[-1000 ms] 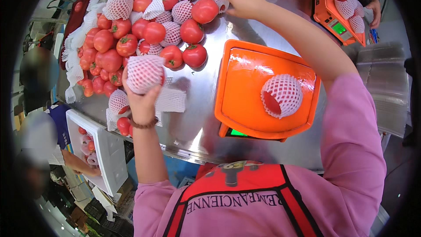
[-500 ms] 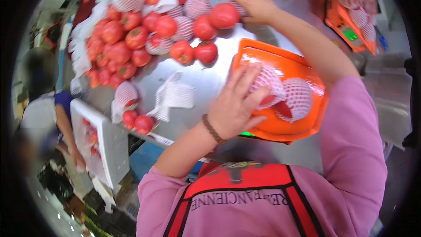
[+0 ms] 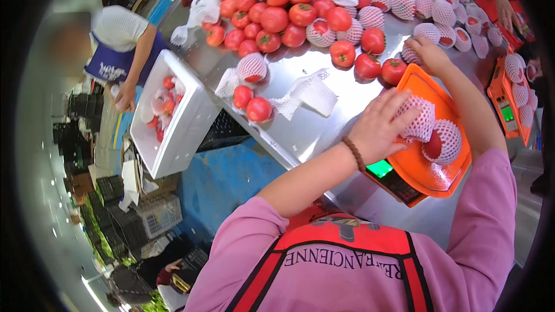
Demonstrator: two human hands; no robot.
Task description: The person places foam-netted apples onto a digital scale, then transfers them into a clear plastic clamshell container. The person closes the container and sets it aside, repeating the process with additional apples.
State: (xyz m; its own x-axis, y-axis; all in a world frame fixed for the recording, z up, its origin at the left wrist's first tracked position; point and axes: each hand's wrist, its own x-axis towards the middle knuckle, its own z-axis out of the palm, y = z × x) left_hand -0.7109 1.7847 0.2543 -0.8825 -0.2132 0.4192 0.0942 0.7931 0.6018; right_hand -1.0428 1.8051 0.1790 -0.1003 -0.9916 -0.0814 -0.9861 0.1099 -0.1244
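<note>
My left hand (image 3: 384, 127) grips a tomato in white foam netting (image 3: 418, 114) at the orange tray (image 3: 439, 170) of a scale with a green display (image 3: 380, 169). A second netted tomato (image 3: 444, 143) lies beside it. Above the tray, my right hand (image 3: 426, 53) has its fingers round another netted tomato (image 3: 410, 56) at the pile's edge. Bare red tomatoes (image 3: 274, 18) are heaped on the steel table (image 3: 300, 138), with more netted ones (image 3: 402, 6) behind. A loose foam net (image 3: 306, 95) lies left of the tray.
A white foam box (image 3: 179, 138) of tomatoes stands left of the table, near a person in a blue apron (image 3: 115, 58). A co-worker's hand (image 3: 506, 11) is at upper right, near another orange scale (image 3: 506, 98). Black crates (image 3: 115, 214) and blue flooring (image 3: 214, 179) show below left.
My left hand carried a netted tomato rightward onto the tray, beside the one lying there. The view has swung left, showing more of the foam box and the person beside it.
</note>
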